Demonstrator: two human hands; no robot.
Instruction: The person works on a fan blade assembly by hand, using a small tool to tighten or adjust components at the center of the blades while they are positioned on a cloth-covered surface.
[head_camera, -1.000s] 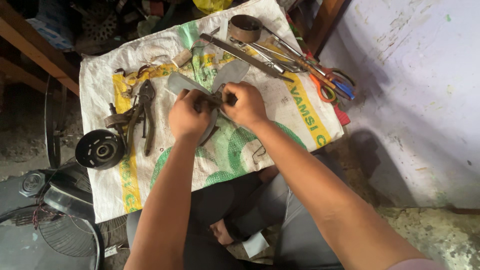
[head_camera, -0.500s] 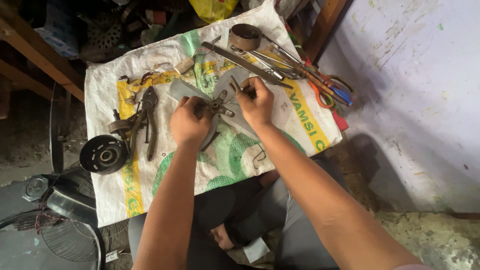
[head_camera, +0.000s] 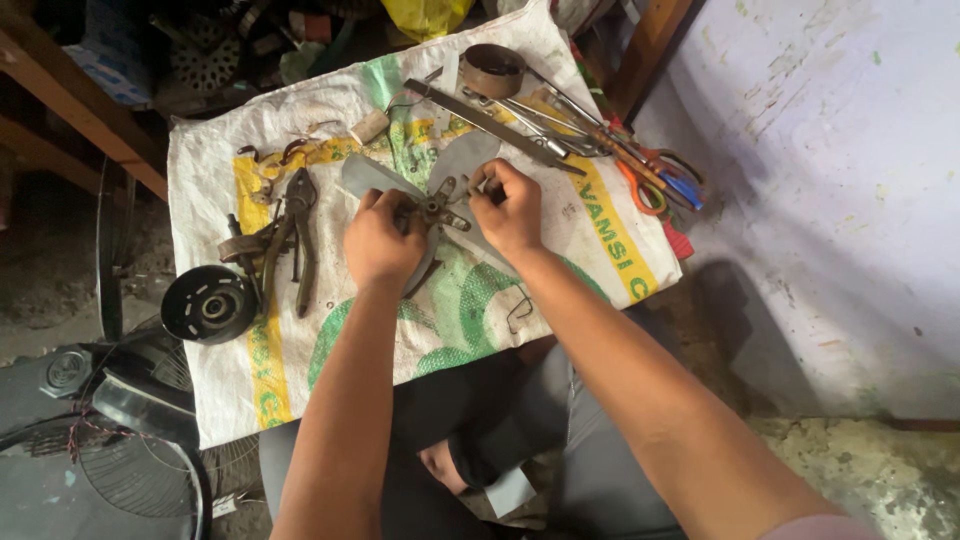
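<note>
A grey metal fan blade set (head_camera: 455, 165) with a dark hub lies over a white woven sack (head_camera: 590, 235) spread on the floor. My left hand (head_camera: 380, 240) grips the blade set at its hub from the left. My right hand (head_camera: 510, 205) pinches the right side of the hub, fingers curled on a small part I cannot make out. Both hands meet at the hub, with one blade sticking out to the left and another toward the back.
Pliers (head_camera: 300, 235) and a round black motor part (head_camera: 208, 303) lie on the sack's left. A tape roll (head_camera: 492, 70), a long flat bar (head_camera: 490, 122), screwdrivers and orange-handled scissors (head_camera: 640, 185) lie at the back right. A fan guard (head_camera: 110, 470) sits at bottom left. A wall rises on the right.
The blade set has turned in my hands, and my right hand has shifted from on top of the hub to its right side. The left hand keeps its hold.
</note>
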